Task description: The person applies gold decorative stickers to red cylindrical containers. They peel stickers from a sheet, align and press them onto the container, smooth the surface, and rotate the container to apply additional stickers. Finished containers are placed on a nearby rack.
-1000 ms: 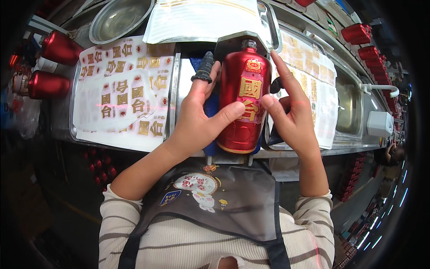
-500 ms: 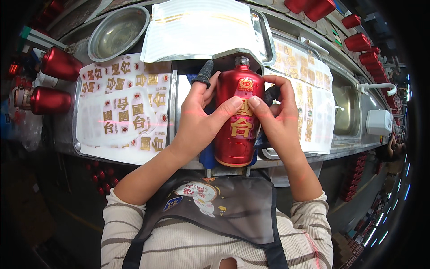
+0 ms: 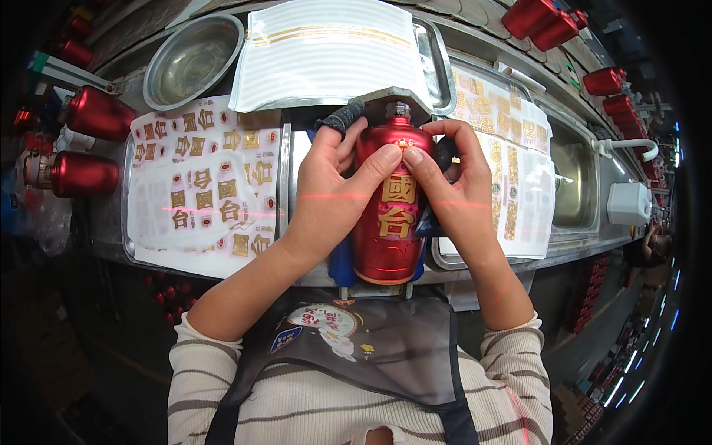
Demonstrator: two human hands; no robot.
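- Several gold decals on white sheets lie left of the hands, apart from them.
- Left hand: thumb pressed on the red bottle's upper front, fingers curled at its side; best to keep that side steady, the black finger cover clear.
- Red bottle: between both hands, neck away from the apron; light, even pressure outward from the emblem should suit its curved face.
- Right hand: grasping the opposite side, thumb beside the other; matching its force should prevent skewing.
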